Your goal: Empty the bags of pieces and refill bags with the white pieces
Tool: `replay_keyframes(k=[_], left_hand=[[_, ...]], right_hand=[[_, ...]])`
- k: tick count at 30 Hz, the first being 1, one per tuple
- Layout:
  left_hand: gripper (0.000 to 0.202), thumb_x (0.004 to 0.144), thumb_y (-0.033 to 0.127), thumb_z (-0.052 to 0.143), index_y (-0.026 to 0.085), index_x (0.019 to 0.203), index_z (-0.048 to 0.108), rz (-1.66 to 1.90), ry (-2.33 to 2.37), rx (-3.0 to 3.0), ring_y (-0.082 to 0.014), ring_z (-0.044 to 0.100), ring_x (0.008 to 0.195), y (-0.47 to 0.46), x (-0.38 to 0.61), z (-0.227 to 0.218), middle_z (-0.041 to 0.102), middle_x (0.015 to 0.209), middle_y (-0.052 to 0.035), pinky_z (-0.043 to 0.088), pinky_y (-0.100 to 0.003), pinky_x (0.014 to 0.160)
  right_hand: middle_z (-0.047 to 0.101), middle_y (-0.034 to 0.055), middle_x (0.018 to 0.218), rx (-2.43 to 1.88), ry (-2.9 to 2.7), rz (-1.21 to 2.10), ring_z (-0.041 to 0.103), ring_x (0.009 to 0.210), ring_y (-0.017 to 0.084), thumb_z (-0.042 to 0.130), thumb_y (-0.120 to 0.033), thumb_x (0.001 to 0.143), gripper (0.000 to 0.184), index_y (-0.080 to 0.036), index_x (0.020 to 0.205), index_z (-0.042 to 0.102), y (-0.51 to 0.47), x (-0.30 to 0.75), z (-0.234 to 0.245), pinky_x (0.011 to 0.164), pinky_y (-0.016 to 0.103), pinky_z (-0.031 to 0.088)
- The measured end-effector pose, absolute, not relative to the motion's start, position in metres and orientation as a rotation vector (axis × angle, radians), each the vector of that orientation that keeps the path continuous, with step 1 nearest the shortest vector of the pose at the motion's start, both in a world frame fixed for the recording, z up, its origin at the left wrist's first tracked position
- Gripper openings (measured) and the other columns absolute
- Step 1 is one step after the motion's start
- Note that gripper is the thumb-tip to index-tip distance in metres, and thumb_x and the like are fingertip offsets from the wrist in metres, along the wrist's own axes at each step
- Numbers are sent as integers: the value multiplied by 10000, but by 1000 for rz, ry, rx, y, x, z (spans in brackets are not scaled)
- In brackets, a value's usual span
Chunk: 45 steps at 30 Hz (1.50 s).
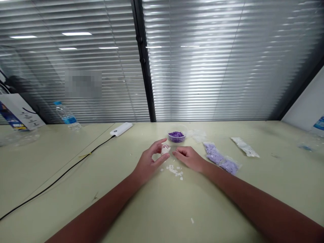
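My left hand (150, 158) is curled around a small white piece with pinkish marks (165, 150), held between thumb and fingers; its exact kind is too small to make out. Just to its right, my right hand (188, 158) is closed in a pinch, its fingertips pointing at the white piece but apart from it. Whatever the pinch holds, if anything, cannot be made out. Below both hands, small flat white pieces (175, 170) lie scattered on the table. A round clear tub (176, 139) with purple bits in it stands just beyond the hands.
Right of my right hand lie bags of lilac pieces (220, 158) and a bag of white pieces (245, 147). Crumpled clear plastic (198, 135) is by the tub. A power bank (121, 129) with a black cable (73, 166), a water bottle (68, 116) and a paper bag (24, 113) stand left.
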<state>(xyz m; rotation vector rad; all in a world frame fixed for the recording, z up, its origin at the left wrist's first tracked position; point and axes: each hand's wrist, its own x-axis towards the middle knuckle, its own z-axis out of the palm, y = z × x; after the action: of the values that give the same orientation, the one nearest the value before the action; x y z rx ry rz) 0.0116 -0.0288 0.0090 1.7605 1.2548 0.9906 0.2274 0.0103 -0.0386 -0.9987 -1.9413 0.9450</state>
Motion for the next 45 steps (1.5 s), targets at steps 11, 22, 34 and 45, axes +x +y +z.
replay_keyframes(k=[11, 22, 34, 45], left_hand=[[542, 836, 545, 666, 438, 1343, 507, 1054, 1324, 1774, -84, 636, 1045, -28, 8, 9, 681, 1070, 42, 339, -80, 512], [532, 831, 528, 682, 435, 1329, 520, 1064, 1305, 1757, -82, 627, 1086, -30, 9, 9, 683, 1099, 50, 374, -68, 537], [489, 851, 525, 637, 406, 1313, 533, 1135, 1300, 1695, -93, 624, 1086, -28, 5, 13, 683, 1090, 38, 392, -77, 538], [530, 820, 614, 633, 357, 1281, 580, 1153, 1345, 1709, -87, 612, 989, -24, 0, 10, 679, 1037, 21, 353, -115, 557]], right_hand=[[541, 19, 931, -656, -2528, 497, 460, 837, 179, 818, -611, 682, 598, -187, 930, 478, -93, 264, -30, 756, 325, 332], [552, 43, 917, -962, -2449, 76, 469, 851, 200, 708, -684, 802, 560, -179, 875, 480, -15, 238, -38, 810, 356, 363], [625, 74, 935, -1165, -2406, 72, 551, 880, 206, 501, -688, 946, 538, -166, 974, 627, 2, 175, -42, 775, 338, 363], [582, 39, 827, -890, -2729, 101, 505, 750, 148, 493, -260, 972, 221, -155, 810, 601, -7, 192, -27, 679, 294, 320]])
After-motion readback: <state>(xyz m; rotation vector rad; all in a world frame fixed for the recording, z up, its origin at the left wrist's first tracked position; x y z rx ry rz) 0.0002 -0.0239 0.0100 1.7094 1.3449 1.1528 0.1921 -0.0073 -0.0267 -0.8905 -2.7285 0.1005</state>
